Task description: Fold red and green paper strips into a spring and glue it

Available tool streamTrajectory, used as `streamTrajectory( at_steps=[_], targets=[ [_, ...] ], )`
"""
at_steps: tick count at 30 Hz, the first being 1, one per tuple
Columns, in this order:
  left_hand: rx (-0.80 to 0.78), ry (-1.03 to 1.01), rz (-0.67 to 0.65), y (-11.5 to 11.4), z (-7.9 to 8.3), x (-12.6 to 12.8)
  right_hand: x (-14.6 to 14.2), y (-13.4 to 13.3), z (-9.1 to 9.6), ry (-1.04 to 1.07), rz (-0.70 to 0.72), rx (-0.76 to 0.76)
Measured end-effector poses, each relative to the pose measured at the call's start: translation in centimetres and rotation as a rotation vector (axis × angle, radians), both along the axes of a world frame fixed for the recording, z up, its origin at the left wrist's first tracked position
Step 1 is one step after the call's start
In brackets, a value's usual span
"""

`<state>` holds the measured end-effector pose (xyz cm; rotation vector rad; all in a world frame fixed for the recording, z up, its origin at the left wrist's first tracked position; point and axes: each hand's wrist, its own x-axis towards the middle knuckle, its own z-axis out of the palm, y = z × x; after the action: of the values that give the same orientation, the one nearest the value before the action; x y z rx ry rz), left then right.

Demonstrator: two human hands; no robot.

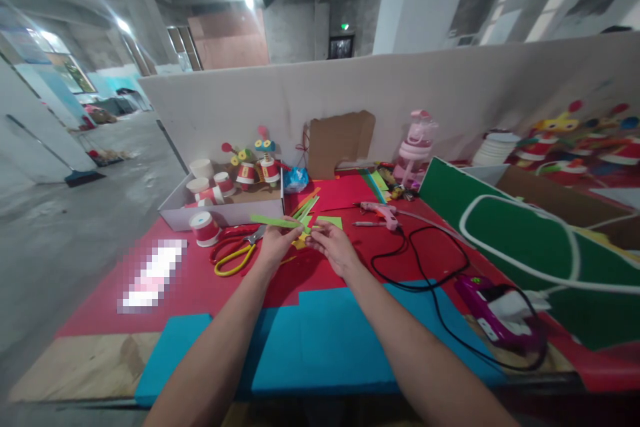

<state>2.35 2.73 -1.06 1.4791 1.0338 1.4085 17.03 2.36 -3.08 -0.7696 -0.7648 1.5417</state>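
Two hands work over the middle of the red surface. One green strip lies in the left hand, pinched between thumb and fingers, its free end sticking out leftward beyond that hand. The right hand has its fingertips drawn close together at the strip's other end; whether they grip it, I cannot tell. Two figures stand in one box toward the back left corner, and one cup sits just outside it. One glue gun lies right of the hands; one pink bottle stands by the back edge.
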Motion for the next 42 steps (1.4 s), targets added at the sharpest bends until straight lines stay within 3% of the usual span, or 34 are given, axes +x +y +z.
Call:
streamTrajectory(
  at_steps=[13,27,34,42],
  targets=[
    [-0.026,0.018,0.054,-0.09,-0.16,0.22,-0.01,-0.56,0.79,0.006,0.079,0.018],
    [-0.087,-0.023,-0.012,-0.11,-0.25,0.3,0.15,-0.2,0.4,-0.079,0.042,0.019],
    [-0.135,-0.071,-0.058,0.18,-0.58,0.27,-0.35,-0.74,0.83,-0.014,0.093,0.011],
    [-0.242,-0.09,-0.147,-0.4,-0.28,0.75,-0.44,-0.44,0.23,-0.087,-0.067,0.064]
  ],
)
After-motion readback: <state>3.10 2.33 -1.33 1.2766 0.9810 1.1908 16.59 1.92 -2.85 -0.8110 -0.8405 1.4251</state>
